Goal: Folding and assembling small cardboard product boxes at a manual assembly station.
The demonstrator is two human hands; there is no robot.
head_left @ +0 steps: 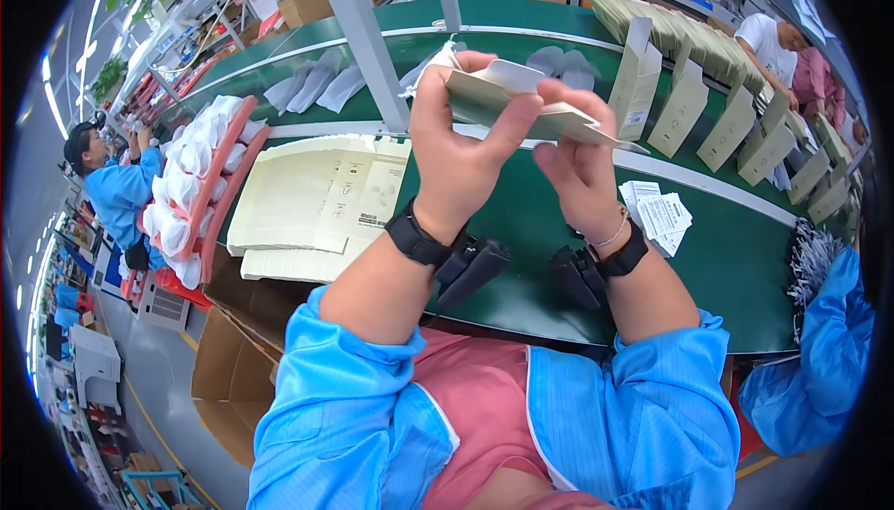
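Both hands are raised over the green worktable (503,300), holding a cream cardboard carton (486,100) tilted, with its end flaps standing out. My left hand (461,137) grips its left side, thumb across the front and fingers behind. My right hand (585,151) pinches the right end by a flap. A white corded piece (440,61) shows beside my left fingers; whether they hold it I cannot tell. Left of my hands lie stacked flat cream cartons (321,189). Near my right wrist rests a small pile of printed white leaflets (659,217).
Upright cream cartons (680,108) line the shelf at right. Clear bags (321,81) lie beyond a metal post (365,35). Pink racks (219,193) of white items stand left, near a person in blue (121,193). An open brown box (228,370) is below. Another blue sleeve (810,370) is close at right.
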